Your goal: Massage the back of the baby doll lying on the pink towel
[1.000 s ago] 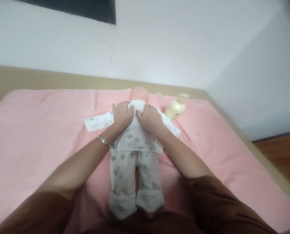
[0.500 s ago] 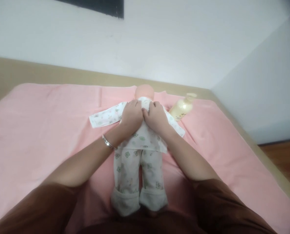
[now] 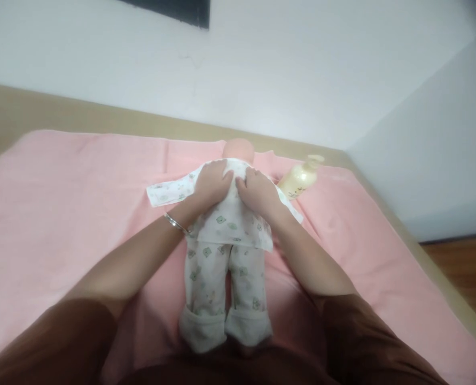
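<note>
A baby doll (image 3: pixel 239 149) lies stretched out on a pink sheet (image 3: pixel 81 208), its bald head at the far end. Whether it is face up or face down I cannot tell. It wears a white patterned shirt (image 3: pixel 228 229) with both sleeves spread sideways, and matching trousers (image 3: pixel 208 270) with turned-up cuffs. My left hand (image 3: pixel 212 184) rests on the shirt's upper left, thumb apart from the fingers. On the upper right lies my right hand (image 3: pixel 258 192), palm down, its thumb near the middle. Both hands are open; their fingertips curve over the doll's shoulders, partly hidden.
A pale yellow pump bottle (image 3: pixel 299 179) leans or lies beside the right sleeve, touching the sheet. Behind the bed's tan edge (image 3: pixel 141 118) rises a white wall (image 3: pixel 262 69) with a dark panel (image 3: pixel 181 9). Brown floor (image 3: pixel 462 262) shows at the right.
My hands have moved slightly apart, the left one outward to the left, so more of the shirt shows between the thumbs. The doll and bottle stay in place.
</note>
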Tool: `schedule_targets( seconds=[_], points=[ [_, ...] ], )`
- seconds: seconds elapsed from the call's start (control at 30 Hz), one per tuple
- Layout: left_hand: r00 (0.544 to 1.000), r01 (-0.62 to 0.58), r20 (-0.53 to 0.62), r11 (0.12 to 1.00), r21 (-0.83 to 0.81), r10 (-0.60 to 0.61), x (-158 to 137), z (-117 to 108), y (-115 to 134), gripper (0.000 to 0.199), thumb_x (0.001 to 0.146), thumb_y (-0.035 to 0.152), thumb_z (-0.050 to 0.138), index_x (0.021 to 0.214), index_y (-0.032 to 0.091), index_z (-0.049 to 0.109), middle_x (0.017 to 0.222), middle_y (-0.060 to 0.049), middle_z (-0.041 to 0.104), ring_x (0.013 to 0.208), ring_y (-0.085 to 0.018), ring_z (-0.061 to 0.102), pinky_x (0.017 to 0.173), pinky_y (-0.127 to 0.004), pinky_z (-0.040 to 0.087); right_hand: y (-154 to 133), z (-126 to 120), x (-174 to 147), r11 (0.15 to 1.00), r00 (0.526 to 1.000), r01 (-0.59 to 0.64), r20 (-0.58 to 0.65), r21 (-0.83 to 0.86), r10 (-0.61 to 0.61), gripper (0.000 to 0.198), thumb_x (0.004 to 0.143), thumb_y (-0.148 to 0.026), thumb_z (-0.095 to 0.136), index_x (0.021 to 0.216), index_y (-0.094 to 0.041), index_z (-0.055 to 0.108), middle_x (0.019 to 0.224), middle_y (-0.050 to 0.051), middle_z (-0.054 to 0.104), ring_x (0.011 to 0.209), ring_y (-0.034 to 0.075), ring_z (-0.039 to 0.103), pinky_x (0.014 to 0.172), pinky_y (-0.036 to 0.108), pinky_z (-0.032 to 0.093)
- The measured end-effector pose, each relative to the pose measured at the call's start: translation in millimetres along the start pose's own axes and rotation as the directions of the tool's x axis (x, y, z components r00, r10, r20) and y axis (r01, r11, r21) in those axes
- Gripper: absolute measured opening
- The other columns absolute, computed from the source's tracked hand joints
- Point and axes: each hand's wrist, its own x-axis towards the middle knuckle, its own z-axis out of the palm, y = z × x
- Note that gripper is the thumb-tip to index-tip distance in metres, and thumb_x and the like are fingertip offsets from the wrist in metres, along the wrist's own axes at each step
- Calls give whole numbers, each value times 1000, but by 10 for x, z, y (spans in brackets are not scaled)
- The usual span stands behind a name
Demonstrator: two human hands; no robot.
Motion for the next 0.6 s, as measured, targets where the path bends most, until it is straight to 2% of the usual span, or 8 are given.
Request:
schedule_targets(
  seconds=[0.1, 0.17, 0.27, 0.37, 0.5, 0.6],
  points=[
    [999, 35, 39, 997, -65, -33, 100, -58, -95, 38, 96, 37, 39, 107, 16, 68, 116, -14, 72, 109, -30, 64, 102, -44, 49, -59, -37, -61, 998, 999, 46, 1, -33, -46, 33, 102, -27, 33, 114, -8, 58, 117, 22, 66, 114, 34, 60, 94, 43, 48],
    [999, 30, 43, 999, -12, -29, 98, -76, -73, 36, 97, 34, 37, 101, 14, 67, 109, -15, 71, 103, -30, 64, 100, -46, 49, -45, -60, -47, 999, 999, 46, 15, -24, -46, 32, 102, -26, 33, 111, -10, 59, 114, 21, 68, 111, 34, 61, 92, 42, 48],
    [1000, 2, 29, 991, 130, -6, 23, -70, 28, 35, 98, 28, 34, 101, 11, 65, 108, -19, 68, 106, -33, 62, 102, -48, 48, 42, -73, 39, 999, 998, -9, 58, 39, 7, 36, 103, -33, 31, 109, -13, 60, 116, 20, 68, 107, 33, 63, 91, 42, 49],
    [997, -72, 20, 973, 221, 70, -79, -34, 124, 31, 97, 19, 33, 101, 12, 63, 110, -18, 66, 109, -31, 61, 103, -47, 48, 136, -53, 129, 996, 996, -48, 78, 77, 41, 43, 103, -42, 31, 115, -11, 60, 124, 21, 66, 113, 34, 62, 96, 44, 47],
    [983, -185, 33, 944, 273, 182, -155, 15, 171, 26, 91, 9, 38, 93, 16, 63, 107, -14, 66, 109, -28, 60, 107, -43, 47, 183, -88, 157, 997, 994, -25, 110, 77, 17, 47, 103, -43, 29, 122, -10, 57, 129, 22, 64, 116, 36, 61, 97, 44, 45],
    [986, -165, 58, 952, 258, 155, -125, 9, 147, 23, 90, 10, 40, 91, 16, 62, 104, -13, 65, 109, -28, 60, 106, -44, 47, 148, -216, 95, 997, 979, 13, 201, 71, -27, 41, 102, -42, 32, 120, -14, 57, 124, 17, 67, 107, 33, 64, 90, 41, 47]
  ],
)
